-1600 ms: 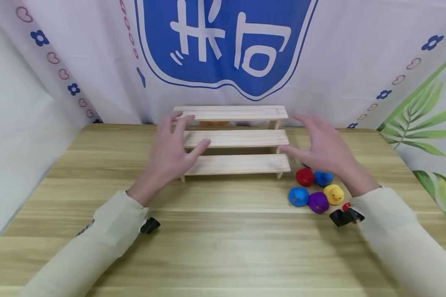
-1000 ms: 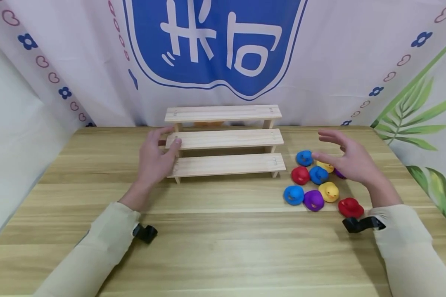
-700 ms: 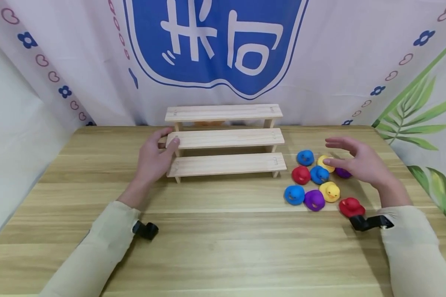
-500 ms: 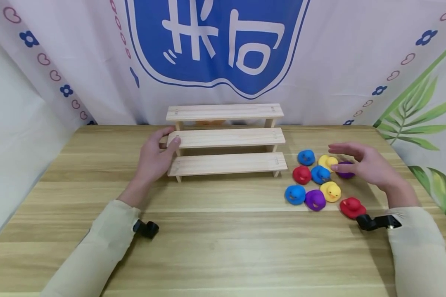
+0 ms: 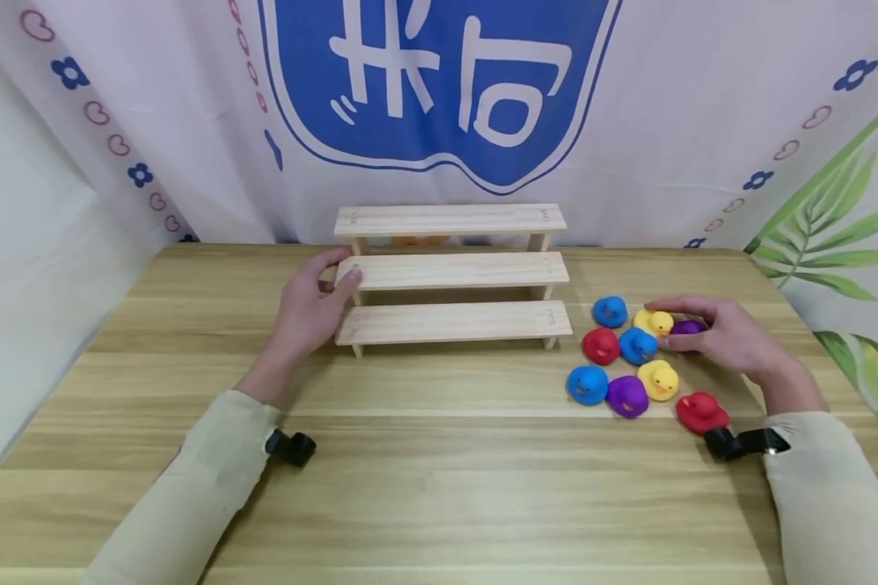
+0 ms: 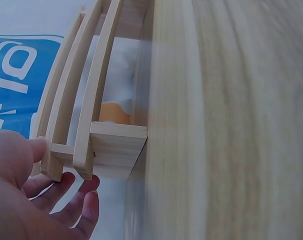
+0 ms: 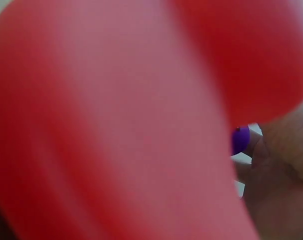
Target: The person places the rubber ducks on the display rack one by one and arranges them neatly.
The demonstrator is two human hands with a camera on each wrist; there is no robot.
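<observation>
A three-tier wooden display stand (image 5: 454, 270) stands at the back of the table. My left hand (image 5: 310, 305) grips its left end, thumb on top of the middle tier; in the left wrist view, the fingers (image 6: 74, 202) curl about the tier ends. My right hand (image 5: 732, 337) is low over the rubber ducks at the right, thumb and index finger apart. A yellow duck (image 5: 654, 322) sits at their tips, and a purple duck (image 5: 689, 327) lies partly hidden between them. A red duck (image 7: 116, 125) fills most of the right wrist view, hiding much of the hand.
Close by are blue ducks (image 5: 638, 346), a red duck (image 5: 601, 346), another yellow duck (image 5: 658, 380) and a purple duck (image 5: 628, 396). One red duck (image 5: 702, 412) lies near the right wrist camera (image 5: 745, 444). A printed cloth (image 5: 666, 122) hangs behind the wooden table (image 5: 439, 496).
My left hand has gone from above the stand to its left end. My right hand has moved right, away from the stand, and down over the ducks. The ducks stay put.
</observation>
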